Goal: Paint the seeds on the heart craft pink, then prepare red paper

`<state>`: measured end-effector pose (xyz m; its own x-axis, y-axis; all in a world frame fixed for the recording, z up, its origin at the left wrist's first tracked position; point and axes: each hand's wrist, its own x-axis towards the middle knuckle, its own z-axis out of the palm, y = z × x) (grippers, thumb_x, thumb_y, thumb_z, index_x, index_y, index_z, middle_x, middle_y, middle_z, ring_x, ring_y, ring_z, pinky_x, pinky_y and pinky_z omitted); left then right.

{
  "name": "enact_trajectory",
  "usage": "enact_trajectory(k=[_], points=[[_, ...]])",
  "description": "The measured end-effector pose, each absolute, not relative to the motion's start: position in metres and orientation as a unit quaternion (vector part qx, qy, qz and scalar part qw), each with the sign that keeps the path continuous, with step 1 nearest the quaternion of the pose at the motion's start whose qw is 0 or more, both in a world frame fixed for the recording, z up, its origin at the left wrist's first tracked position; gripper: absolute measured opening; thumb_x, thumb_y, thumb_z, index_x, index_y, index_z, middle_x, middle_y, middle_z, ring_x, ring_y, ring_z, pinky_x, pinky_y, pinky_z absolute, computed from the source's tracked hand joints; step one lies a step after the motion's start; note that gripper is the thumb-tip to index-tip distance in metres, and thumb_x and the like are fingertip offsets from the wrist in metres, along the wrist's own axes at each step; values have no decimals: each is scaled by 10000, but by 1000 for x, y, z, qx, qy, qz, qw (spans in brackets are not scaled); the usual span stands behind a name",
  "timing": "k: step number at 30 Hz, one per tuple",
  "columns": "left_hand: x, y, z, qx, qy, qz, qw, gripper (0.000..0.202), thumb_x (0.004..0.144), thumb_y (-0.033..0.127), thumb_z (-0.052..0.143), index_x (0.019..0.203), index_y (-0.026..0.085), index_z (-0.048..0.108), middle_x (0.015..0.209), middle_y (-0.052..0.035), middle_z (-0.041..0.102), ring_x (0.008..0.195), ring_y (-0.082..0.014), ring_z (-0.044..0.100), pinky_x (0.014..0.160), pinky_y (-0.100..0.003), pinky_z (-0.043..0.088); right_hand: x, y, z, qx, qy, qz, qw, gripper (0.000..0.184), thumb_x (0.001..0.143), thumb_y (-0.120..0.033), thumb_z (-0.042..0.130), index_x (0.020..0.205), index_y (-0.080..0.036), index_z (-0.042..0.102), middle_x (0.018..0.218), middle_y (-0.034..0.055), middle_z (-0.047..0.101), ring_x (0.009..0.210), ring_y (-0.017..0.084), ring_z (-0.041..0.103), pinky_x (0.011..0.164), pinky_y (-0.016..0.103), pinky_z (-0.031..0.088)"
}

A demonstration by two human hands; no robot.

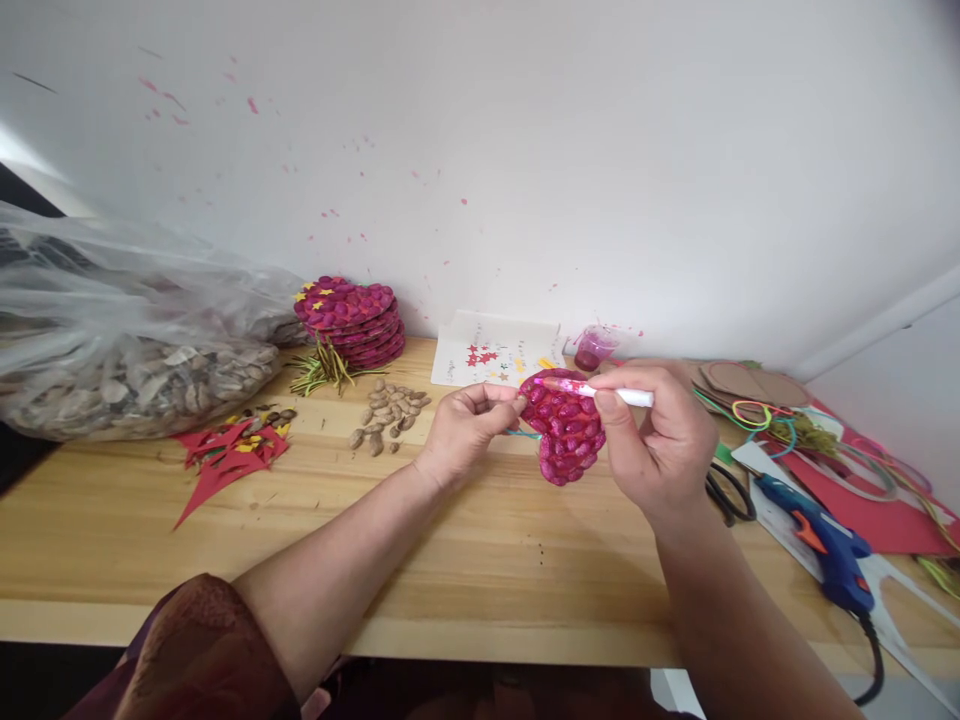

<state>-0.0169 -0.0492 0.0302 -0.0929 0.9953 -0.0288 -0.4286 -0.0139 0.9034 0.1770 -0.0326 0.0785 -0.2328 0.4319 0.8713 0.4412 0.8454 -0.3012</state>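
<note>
Up above the wooden table (465, 560), a bumpy magenta heart (566, 430) covered in glossy painted shells is pinched at its edge by the left hand (465, 425). The right hand (660, 440) grips a white pen (600, 392), its tip on the heart. Loose pale shells (386, 410) lie left, a stack of finished hearts (352, 320) behind, a blue glue gun (825, 545) right.
</note>
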Motion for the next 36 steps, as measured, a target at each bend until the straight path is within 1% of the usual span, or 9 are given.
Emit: enact_trajectory(k=[9, 17, 21, 27, 32, 36], points=[[-17, -48, 28, 362, 400, 616, 573, 401, 615, 440, 969, 796, 139, 774, 752, -33, 743, 644, -104, 617, 676, -250, 493, 179, -31, 77, -286, -780, -13, 556, 125, 926, -154, 691, 1016, -234, 725, 936, 27, 741, 884, 201, 662, 831, 367, 513], [-16, -49, 30, 354, 404, 614, 578, 406, 591, 432, 977, 783, 145, 764, 743, -28, 740, 623, -103, 609, 668, -257, 494, 178, -32, 78, -277, -786, -2, 553, 116, 935, -158, 677, 1016, -235, 707, 920, 23, 728, 845, 193, 645, 820, 380, 491], [-17, -49, 29, 352, 408, 614, 577, 396, 610, 433, 966, 790, 143, 765, 755, -32, 739, 639, -109, 616, 681, -262, 492, 176, -33, 78, -273, -792, -24, 546, 121, 930, -151, 680, 1011, -237, 704, 903, 23, 730, 847, 199, 649, 840, 395, 485], [-18, -49, 30, 338, 414, 616, 579, 405, 594, 415, 971, 807, 138, 766, 743, -26, 723, 647, -109, 608, 662, -253, 475, 173, -36, 80, -260, -808, -18, 528, 123, 936, -149, 669, 1001, -250, 696, 879, 14, 732, 846, 200, 653, 845, 394, 500], [-18, -48, 27, 335, 407, 613, 588, 400, 609, 413, 967, 816, 137, 766, 745, -21, 719, 641, -100, 599, 661, -247, 471, 176, -33, 78, -276, -793, 8, 543, 103, 947, -174, 667, 1014, -245, 702, 924, 28, 732, 855, 200, 657, 834, 392, 500], [-18, -47, 25, 332, 403, 614, 592, 402, 610, 408, 969, 826, 137, 767, 766, -25, 727, 642, -98, 602, 670, -249, 477, 178, -31, 77, -275, -794, 19, 542, 106, 943, -177, 670, 1020, -241, 705, 921, 31, 730, 858, 205, 656, 837, 398, 494]])
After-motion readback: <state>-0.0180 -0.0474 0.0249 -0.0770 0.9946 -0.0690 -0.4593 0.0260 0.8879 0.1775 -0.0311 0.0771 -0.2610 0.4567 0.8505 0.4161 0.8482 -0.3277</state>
